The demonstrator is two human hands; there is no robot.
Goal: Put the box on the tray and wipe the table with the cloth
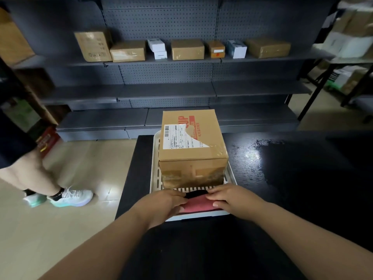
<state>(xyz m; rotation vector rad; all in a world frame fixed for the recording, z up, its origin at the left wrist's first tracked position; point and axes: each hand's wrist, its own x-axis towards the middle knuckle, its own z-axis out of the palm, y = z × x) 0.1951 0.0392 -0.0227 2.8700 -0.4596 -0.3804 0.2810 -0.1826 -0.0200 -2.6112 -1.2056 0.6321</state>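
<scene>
A brown cardboard box (191,144) with a white shipping label and red print stands on the white slotted tray (155,170), which rests on the black table (282,178). A folded red cloth (198,205) lies on the tray's near end, in front of the box. My left hand (161,205) presses on the cloth's left side and my right hand (234,199) holds its right side, fingers curled over the edge. The cloth's ends are hidden under my hands.
The table surface right of the tray shows a shiny wet-looking patch (254,156). A dark shelving unit (161,91) with several cartons stands behind the table. Another person's legs in white sneakers (68,197) are on the floor at the left.
</scene>
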